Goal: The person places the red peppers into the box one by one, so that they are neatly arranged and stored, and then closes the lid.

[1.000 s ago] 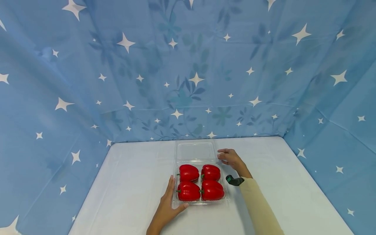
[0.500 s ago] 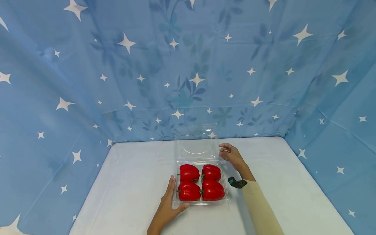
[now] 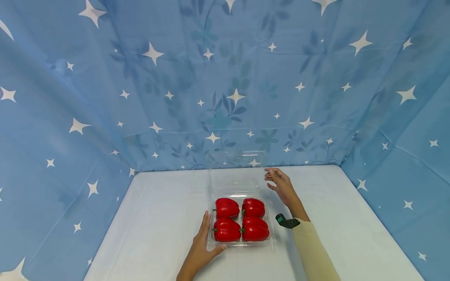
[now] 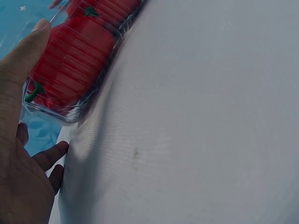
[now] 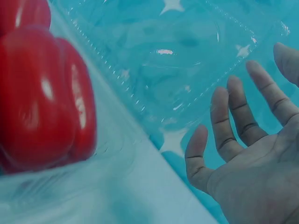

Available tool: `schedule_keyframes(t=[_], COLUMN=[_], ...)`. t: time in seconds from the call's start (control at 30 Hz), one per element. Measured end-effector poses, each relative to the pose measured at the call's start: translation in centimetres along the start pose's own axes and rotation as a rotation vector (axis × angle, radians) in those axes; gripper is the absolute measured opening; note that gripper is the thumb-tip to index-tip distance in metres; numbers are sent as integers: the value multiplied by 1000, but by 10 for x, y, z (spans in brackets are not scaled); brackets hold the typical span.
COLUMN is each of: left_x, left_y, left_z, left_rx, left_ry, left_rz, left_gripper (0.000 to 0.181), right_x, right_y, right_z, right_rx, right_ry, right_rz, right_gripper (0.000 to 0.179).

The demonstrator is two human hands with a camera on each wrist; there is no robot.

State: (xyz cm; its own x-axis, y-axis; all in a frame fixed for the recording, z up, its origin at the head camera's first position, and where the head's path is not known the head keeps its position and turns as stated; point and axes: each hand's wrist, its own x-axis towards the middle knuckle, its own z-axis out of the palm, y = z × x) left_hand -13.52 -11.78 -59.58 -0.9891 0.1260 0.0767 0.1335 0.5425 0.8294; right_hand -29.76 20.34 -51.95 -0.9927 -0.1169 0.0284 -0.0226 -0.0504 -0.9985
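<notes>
Red bell peppers [image 3: 227, 230] with green stems sit in the base of a clear plastic clamshell box [image 3: 246, 244], in two rows of two. Its hinged transparent lid [image 3: 234, 175] is raised at the back and overlaps the curtain in the head view. My left hand [image 3: 199, 251] rests at the box's front left corner, fingers straight along the side and thumb at the front edge. In the left wrist view the thumb [image 4: 28, 51] touches the box wall. Beside the lid's right edge is my right hand [image 3: 281, 185], palm toward it, fingers loosely bent and holding nothing.
The box rests on a white-covered table [image 3: 161, 218]. A blue curtain [image 3: 175, 97] with white stars encloses the back and both sides. A dark wristband [image 3: 287, 221] sits at the right sleeve's cuff.
The lid has risen, and its far edge reaches higher against the curtain. My right hand has moved away and slightly rightward with its fingers spreading. My left hand and the peppers have stayed in place.
</notes>
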Motion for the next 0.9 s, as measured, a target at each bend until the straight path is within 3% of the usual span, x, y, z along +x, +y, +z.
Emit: schedule_keyframes(t=[0.23,0.57,0.7,0.9], left_x=[0,0,0,0], left_y=[1,0,3,6], left_z=[-2,-1,-2,-5], left_rx=[0,31,6,-83], left_ry=[-6,-9,14,91], left_rz=[-1,19,36,49], left_gripper=[109,107,97,64], right_x=[-10,-36,-50,-68], right_y=[-19,-40,-44,-38], right_z=[1,5,7,10], right_rx=[123,142,123,40], right_ry=[-66,-49,-24,-19], right_rz=[-142,-290,-335,-401], right_gripper=[24,17,16,21])
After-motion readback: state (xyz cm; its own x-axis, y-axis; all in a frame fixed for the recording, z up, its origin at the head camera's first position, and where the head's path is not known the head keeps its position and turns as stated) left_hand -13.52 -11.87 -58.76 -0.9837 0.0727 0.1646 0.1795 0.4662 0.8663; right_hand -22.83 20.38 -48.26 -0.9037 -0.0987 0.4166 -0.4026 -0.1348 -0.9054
